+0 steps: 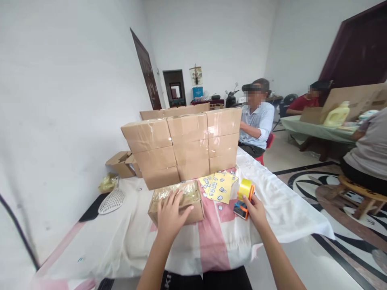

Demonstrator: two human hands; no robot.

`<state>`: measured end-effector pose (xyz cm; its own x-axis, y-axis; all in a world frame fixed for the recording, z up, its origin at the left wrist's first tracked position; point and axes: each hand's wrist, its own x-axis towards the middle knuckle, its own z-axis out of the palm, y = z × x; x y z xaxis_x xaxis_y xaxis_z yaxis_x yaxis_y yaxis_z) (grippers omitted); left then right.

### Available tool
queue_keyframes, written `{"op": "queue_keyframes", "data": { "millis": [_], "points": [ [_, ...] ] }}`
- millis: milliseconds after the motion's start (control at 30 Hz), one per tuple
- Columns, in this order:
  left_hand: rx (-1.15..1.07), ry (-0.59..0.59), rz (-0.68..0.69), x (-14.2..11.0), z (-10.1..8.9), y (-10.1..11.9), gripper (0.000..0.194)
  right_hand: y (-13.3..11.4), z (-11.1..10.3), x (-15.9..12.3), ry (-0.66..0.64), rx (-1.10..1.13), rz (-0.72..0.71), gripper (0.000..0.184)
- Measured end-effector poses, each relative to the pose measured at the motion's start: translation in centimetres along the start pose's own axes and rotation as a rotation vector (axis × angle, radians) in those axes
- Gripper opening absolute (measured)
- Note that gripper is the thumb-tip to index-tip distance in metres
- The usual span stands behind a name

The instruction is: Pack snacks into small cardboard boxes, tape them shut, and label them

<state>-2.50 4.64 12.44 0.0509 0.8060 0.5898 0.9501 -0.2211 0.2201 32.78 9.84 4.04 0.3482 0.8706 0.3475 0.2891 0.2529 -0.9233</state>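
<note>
Stacked boxes (190, 147) taped; carton (196, 210) too

The carton lies at their six o'clock, left hand (171, 210) atop, fingers wide. Right hand (256, 207) grips the tape dispenser (245, 188) at the carton's three o'clock. Remaining sealing: unclear.

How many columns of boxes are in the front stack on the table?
3: the left column, the middle column and the right column, side by side beyond the box under the left hand. More boxes may be hidden behind them.
</note>
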Motion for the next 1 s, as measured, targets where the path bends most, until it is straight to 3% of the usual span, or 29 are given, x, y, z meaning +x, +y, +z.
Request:
{"op": "queue_keyframes", "data": {
  "millis": [100,133,167,200,333,400,500,667,1000],
  "points": [
    [-0.093,0.328,0.071,-1.8,1.7,1.5,0.02,-0.3,0.1,-0.8,0.005,-0.025,-0.04,0.048],
    [-0.16,0.379,0.085,-2.4,2.6,2.7,0.012,-0.5,0.3,-1.2,0.008,-0.031,-0.053,0.047],
    [-0.264,0.354,0.118,-2.8,3.6,4.1,0.011,-0.8,0.5,-1.5,0.011,-0.036,-0.072,0.046],
    [-0.395,0.263,0.126,-3.1,4.6,5.7,0.015,-1.1,0.9,-1.9,0.018,-0.039,-0.093,0.044],
    [-0.887,-0.296,-0.009,-3.0,8.4,11.5,0.024,-2.3,2.5,-3.4,0.034,0.026,-0.157,0.037],
    [-1.059,-0.425,-0.044,-2.4,9.9,12.9,0.028,-2.3,3.3,-4.1,0.007,0.096,-0.146,0.037],
    [-1.239,-0.484,-0.16,-1.8,11.9,13.0,0.028,-1.8,4.2,-4.8,-0.007,0.135,-0.119,0.037],
    [-1.423,-0.451,-0.394,-2.4,13.5,12.1,0.048,-1.3,4.7,-4.9,-0.018,0.052,-0.147,0.039],
    [-1.366,-0.381,-0.475,-4.7,11.0,12.0,0.058,-1.6,5.2,-5.3,0.057,-0.23,-0.385,0.046]
  ]
}}
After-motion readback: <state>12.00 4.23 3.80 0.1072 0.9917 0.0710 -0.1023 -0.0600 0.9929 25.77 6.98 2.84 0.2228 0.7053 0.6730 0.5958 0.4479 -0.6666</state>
